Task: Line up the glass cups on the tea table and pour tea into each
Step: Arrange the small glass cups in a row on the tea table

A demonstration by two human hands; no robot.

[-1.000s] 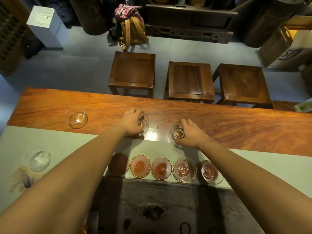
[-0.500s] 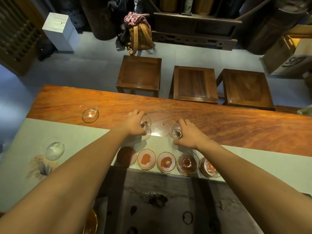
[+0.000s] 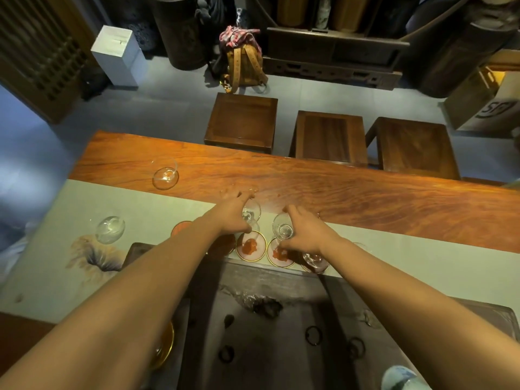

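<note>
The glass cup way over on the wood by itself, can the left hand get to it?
Probably yes, but not yet. The left hand is shut on a glass cup. Only bare tabletop lies between it and the lone glass cup.

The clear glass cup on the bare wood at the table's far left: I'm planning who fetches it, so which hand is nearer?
Left. The left hand is nearer the glass cup; the right hand is farther right.

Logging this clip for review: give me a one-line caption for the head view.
Left hand and right hand each hold a glass cup above round coasters on a wooden tea table.
</note>
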